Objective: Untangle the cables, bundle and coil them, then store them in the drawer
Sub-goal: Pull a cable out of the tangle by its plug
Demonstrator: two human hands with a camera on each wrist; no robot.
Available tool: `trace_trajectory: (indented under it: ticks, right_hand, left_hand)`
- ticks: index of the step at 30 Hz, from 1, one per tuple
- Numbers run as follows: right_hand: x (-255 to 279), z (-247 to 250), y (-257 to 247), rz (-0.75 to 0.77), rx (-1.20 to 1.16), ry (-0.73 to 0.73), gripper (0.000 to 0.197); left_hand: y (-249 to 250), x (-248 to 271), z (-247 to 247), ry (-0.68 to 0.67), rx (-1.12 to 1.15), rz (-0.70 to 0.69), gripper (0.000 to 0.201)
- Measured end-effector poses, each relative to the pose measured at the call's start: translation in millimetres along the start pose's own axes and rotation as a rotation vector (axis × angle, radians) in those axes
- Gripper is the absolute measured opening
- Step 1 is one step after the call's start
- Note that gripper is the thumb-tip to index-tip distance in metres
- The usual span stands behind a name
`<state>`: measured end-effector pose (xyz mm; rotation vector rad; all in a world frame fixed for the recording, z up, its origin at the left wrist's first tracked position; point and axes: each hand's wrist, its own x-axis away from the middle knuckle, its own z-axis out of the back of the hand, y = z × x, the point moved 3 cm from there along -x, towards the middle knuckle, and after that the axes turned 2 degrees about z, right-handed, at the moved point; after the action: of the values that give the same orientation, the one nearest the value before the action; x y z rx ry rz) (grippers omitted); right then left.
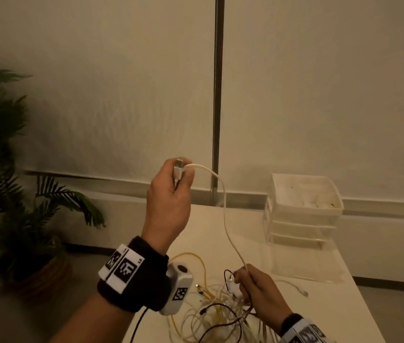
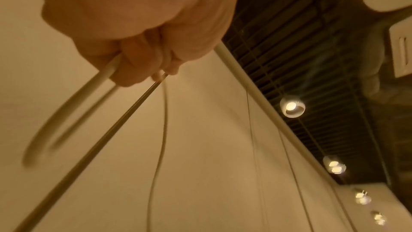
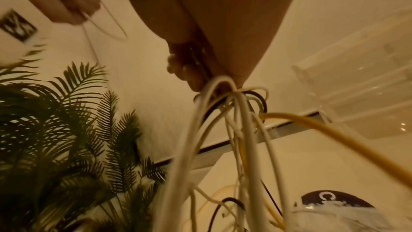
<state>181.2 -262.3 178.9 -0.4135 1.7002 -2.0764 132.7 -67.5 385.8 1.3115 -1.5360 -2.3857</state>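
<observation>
Untangling is under way: the left hand (image 1: pixel 168 194) grips the white USB cable (image 1: pixel 224 209) raised at 12 o'clock, the right hand (image 1: pixel 257 290) clutches the cable tangle (image 1: pixel 220 315) at 5 o'clock; next, likely draw it free.

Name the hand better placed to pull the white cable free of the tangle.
Left hand: raised, it grips the white cable at its plug end. The right hand pins the tangled cable bundle low.
</observation>
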Motion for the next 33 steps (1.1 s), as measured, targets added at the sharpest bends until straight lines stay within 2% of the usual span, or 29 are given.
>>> trace_trajectory:
  ticks: [2, 4, 5, 7, 9, 11, 13, 16, 20, 23, 27, 29, 31, 33]
  right_hand:
    - [-1.2, 2.3, -3.1, -0.010, -0.010, 0.023, 0.034]
    - [-3.7, 7.6, -9.9, 0.010, 0.098, -0.010, 0.034]
    - [-4.8, 10.5, -13.5, 0.042, 0.223, -0.050, 0.033]
    - [-5.2, 13.7, -22.7, 0.123, 0.450, -0.138, 0.029]
    - [-6.7, 14.5, -35.0, 0.162, 0.408, -0.142, 0.030]
    - [-7.0, 16.7, -48.4, 0.180, 0.231, -0.102, 0.032]
    - [-7.9, 19.7, -55.2, 0.188, 0.139, -0.081, 0.033]
    - [-12.2, 18.9, -54.2, 0.201, 0.188, -0.083, 0.029]
    - [-22.3, 13.3, -44.6, 0.223, 0.283, -0.072, 0.025]
    - [-26.8, 14.3, -32.2, 0.193, 0.294, -0.084, 0.027]
    - [-26.0, 17.8, -19.4, 0.153, 0.220, -0.071, 0.031]
    - [-26.2, 18.3, -23.0, 0.120, 0.093, -0.044, 0.030]
    - [-26.9, 19.0, -30.6, 0.081, -0.021, -0.003, 0.029]
    - [-26.7, 18.5, -42.2, 0.059, -0.123, 0.012, 0.029]
  left_hand:
    - [-12.3, 13.7, 2.9, 0.044, -0.088, 0.048, 0.031]
    - [-16.5, 28.5, 3.7, 0.025, -0.105, 0.006, 0.036]
    - [-17.1, 35.8, -0.4, -0.074, -0.109, -0.023, 0.035]
    - [-20.2, 52.4, -19.3, -0.416, -0.165, -0.034, 0.028]
    - [-33.5, 70.5, -42.6, -0.720, -0.355, 0.009, 0.024]
    - [-48.7, 82.8, -59.9, -0.802, -0.539, 0.045, 0.019]
    - [-57.5, 85.5, -67.1, -0.744, -0.581, 0.082, 0.023]
    - [-51.8, 70.7, -67.9, -0.614, -0.532, 0.036, 0.026]
    - [-20.4, 34.6, -57.0, -0.327, -0.414, -0.058, 0.026]
    - [-2.5, 20.3, -41.1, -0.124, -0.296, -0.060, 0.018]
    - [1.2, 9.8, -13.7, 0.077, -0.232, -0.059, 0.015]
    - [-4.1, 8.9, -4.9, 0.113, -0.223, -0.026, 0.008]
    - [-5.1, 15.3, -2.7, 0.124, -0.226, -0.058, 0.032]
    - [-2.0, 27.5, -8.5, 0.036, -0.253, -0.205, 0.050]
